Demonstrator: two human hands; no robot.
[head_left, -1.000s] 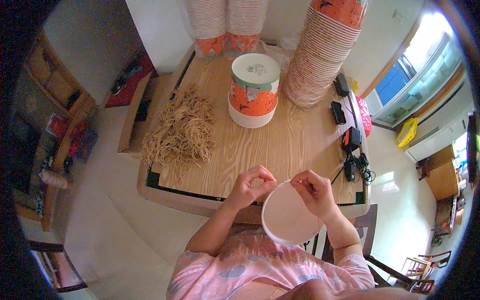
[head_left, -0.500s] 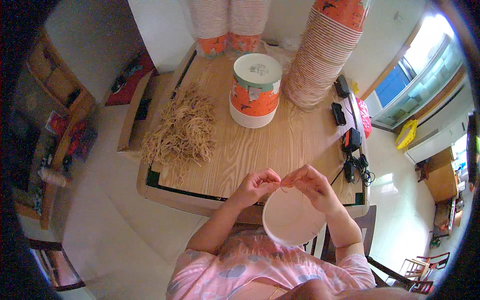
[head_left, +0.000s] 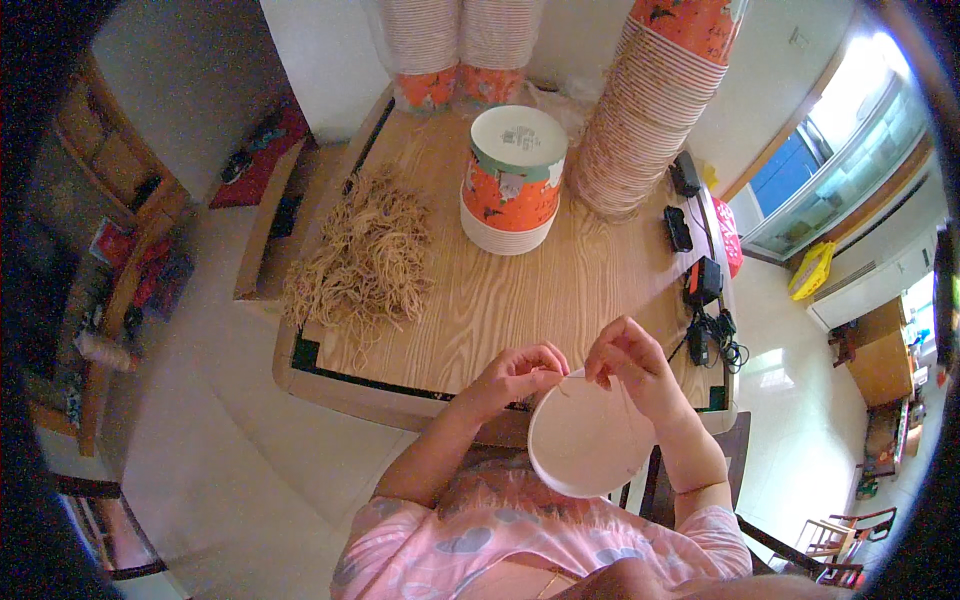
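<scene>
The person sits at the near edge of a wooden surface, both forearms coming up from the lower edge. Between the hands is a round white paper bowl, seen from its pale underside or inside, held at the surface's near edge toward 5 o'clock of the picture. The left hand has its fingers curled tight, pinching at the bowl's rim at about 11 o'clock of the bowl. The right hand sits at 1 o'clock of the bowl, fingers narrowed in a pinch on a thin rubber band that runs across the bowl's face; how the band is looped cannot be made out.

On the surface, toward 9 o'clock from the hands, lies a loose heap of tan rubber bands. At 12 o'clock stands a short stack of orange-patterned bowls with a white lid on top. At 1 o'clock leans a tall stack of nested bowls, and two more stacks stand against the wall. Black chargers and cables lie along the right edge.
</scene>
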